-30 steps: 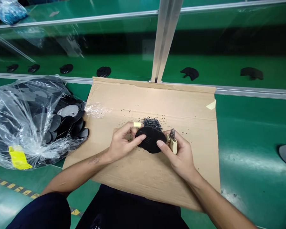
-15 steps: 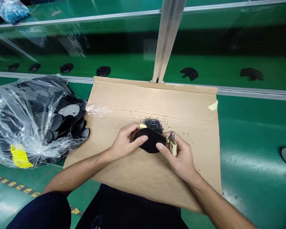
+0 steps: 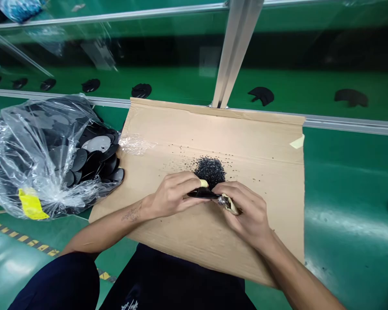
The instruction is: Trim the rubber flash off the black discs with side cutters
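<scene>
A flat black rounded plate (image 3: 203, 195) is tilted almost edge-on above the cardboard. My left hand (image 3: 174, 193) pinches it at the left, with pale yellow tape (image 3: 203, 183) around one fingertip. At its right end are the fingers of my right hand (image 3: 245, 211), closed around small nippers (image 3: 229, 204) with metal jaws and pale yellow handles. Whether the right fingertips also grip the plate is hard to tell. Just beyond both hands, a heap of small black bits (image 3: 210, 170) lies on the cardboard sheet (image 3: 187, 245).
At the left, a clear plastic bag (image 3: 29, 159) with a yellow label holds many black plates (image 3: 98, 144). Behind the cardboard rises a metal post (image 3: 234, 51) on a rail. Black curved pieces (image 3: 261, 95) lie along the green surface beyond.
The black plate has tipped from showing its broad face to nearly edge-on. Both hands have rotated with it, and more of the heap of black bits shows.
</scene>
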Motion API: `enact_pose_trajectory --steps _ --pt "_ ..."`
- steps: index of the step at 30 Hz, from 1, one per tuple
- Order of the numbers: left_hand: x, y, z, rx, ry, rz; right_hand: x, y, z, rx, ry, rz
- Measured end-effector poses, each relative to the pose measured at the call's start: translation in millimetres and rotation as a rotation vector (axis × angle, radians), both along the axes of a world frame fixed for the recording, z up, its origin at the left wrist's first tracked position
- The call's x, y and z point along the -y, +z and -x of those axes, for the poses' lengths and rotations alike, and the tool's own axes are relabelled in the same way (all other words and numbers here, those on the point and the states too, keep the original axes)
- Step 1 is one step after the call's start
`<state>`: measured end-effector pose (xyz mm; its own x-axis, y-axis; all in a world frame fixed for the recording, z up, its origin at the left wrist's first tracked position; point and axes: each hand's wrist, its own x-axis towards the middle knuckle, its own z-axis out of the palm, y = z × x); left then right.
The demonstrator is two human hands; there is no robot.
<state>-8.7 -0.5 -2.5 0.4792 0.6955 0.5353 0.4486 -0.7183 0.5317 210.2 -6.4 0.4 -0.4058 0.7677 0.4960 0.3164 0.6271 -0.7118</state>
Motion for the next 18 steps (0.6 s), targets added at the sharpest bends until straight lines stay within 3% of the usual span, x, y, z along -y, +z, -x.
enact_pose_trajectory --steps 5,18 --pt "-3.1 2.2 -0.6 0.172 -0.040 0.061 1.5 -1.1 2.0 -0.058 -0.006 0.011" --pt "1.7 1.0 -2.5 0.266 -0.088 0.053 1.6 1.5 3.2 -0.069 0.066 0.067"
